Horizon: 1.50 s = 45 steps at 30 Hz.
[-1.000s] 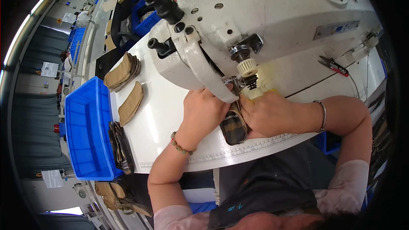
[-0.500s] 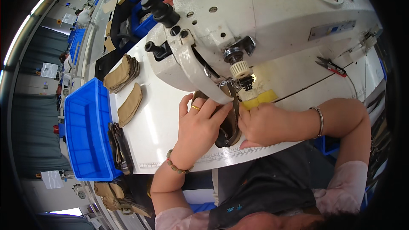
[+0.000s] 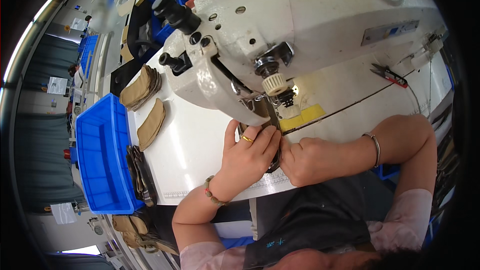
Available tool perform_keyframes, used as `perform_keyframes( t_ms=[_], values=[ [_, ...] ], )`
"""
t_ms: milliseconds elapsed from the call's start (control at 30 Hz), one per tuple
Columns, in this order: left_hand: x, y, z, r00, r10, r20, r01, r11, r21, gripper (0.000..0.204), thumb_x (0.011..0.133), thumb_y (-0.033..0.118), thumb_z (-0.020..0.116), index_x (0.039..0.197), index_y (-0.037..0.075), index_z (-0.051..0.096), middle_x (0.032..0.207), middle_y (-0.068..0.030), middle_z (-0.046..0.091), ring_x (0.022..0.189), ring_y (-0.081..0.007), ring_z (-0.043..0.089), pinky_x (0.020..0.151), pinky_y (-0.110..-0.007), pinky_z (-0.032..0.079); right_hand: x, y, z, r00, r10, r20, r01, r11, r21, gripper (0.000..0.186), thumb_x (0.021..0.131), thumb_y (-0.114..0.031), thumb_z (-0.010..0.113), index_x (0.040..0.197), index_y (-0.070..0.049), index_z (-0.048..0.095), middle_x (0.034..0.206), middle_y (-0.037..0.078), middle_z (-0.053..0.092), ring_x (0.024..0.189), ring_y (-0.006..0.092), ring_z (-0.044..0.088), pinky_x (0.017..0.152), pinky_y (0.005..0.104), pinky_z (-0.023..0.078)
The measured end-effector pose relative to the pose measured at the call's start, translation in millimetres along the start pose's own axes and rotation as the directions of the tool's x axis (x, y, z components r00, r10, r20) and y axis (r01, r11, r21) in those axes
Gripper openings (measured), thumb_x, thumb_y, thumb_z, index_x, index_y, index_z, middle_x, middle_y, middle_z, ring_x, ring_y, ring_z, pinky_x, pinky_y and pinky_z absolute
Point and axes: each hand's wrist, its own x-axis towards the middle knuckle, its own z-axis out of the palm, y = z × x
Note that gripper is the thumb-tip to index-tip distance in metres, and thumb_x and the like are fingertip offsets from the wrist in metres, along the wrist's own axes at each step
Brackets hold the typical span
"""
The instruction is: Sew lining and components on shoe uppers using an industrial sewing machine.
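"Who is at work here?"

"A person in a dark apron bends over a white sewing machine (image 3: pixel 330 17), both bare hands meeting just in front of its needle area."

"And the piece being handled?"

"A dark fabric piece (image 3: pixel 274 164) sits on the white tabletop (image 3: pixel 192 162), between the hands, its far end beneath the machine's head."

"How are the fingers set?"

"On the left hand (image 3: pixel 250 154), ringed and extended, they lie across the piece; on the right hand (image 3: pixel 304 160) they curl inward beside its right edge. Whether either pinches the cloth, I cannot tell; the contact is hidden."

"What surrounds them?"

"A yellow strip (image 3: pixel 305 117) lies just beyond the right hand, red-handled snips (image 3: pixel 389 75) farther right. At left, a single tan piece (image 3: pixel 151 125) rests near a tan stack (image 3: pixel 142 88), with a blue bin (image 3: pixel 102 157) alongside the tabletop."
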Motion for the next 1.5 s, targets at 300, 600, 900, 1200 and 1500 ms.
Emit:
perform_keyframes(
  t_ms=[300,600,900,1200,1500],
  values=[
    [0.4,-3.5,5.0,0.999,-0.017,-0.043,0.01,0.987,-0.16,0.036,0.065,0.009,0.074,0.101,0.011,0.075,0.104,0.004,0.072,0.087,-0.0137,0.06,0.1,-0.046,0.035,1.2,0.9,-2.7,1.0,-0.011,0.007,0.011,1.0,-0.005,0.028,0.061,-0.02,0.061,0.07,0.006,0.068,0.071,0.024,0.067,0.056,0.0192,0.06,0.043,0.0268,0.044],
    [7.9,-12.4,14.6,0.998,-0.037,-0.056,0.026,0.982,-0.185,0.027,0.073,0.012,0.071,0.099,0.009,0.076,0.102,0.0,0.071,0.094,-0.0157,0.061,0.105,-0.051,0.036,-0.9,1.2,2.4,0.995,0.054,0.081,-0.048,0.996,-0.076,0.023,0.073,-0.016,0.062,0.08,0.004,0.07,0.084,0.026,0.072,0.053,0.0154,0.059,0.044,0.0256,0.04],
    [20.4,-30.8,27.1,0.986,-0.131,-0.102,0.105,0.969,-0.225,0.023,0.073,0.008,0.073,0.095,0.011,0.075,0.097,0.0026,0.071,0.095,-0.0163,0.062,0.095,-0.046,0.036,1.9,22.1,16.5,0.996,0.085,-0.007,-0.085,0.995,-0.043,0.025,0.071,-0.014,0.064,0.081,0.008,0.069,0.087,0.032,0.07,0.046,0.0179,0.06,0.039,0.0297,0.045],
    [16.3,-7.7,-12.7,0.994,-0.11,0.026,0.112,0.989,-0.1,0.049,0.075,0.016,0.075,0.123,0.012,0.065,0.088,0.0032,0.062,0.094,-0.0175,0.062,0.104,-0.062,0.027,5.9,28.9,11.0,0.991,0.132,0.006,-0.133,0.99,0.042,0.018,0.071,-0.013,0.065,0.074,0.005,0.066,0.075,0.023,0.066,0.049,0.0191,0.06,0.04,0.0317,0.046],
    [1.2,-4.1,-5.5,0.99,-0.142,-0.027,0.142,0.989,0.031,0.036,0.076,0.014,0.074,0.112,0.013,0.071,0.087,0.0052,0.059,0.092,-0.0145,0.06,0.114,-0.067,0.018,1.6,27.5,9.9,0.982,0.131,0.14,-0.142,0.987,0.075,0.026,0.075,-0.014,0.062,0.09,0.006,0.07,0.101,0.03,0.07,0.057,0.0184,0.065,0.048,0.0291,0.05]
  ],
)
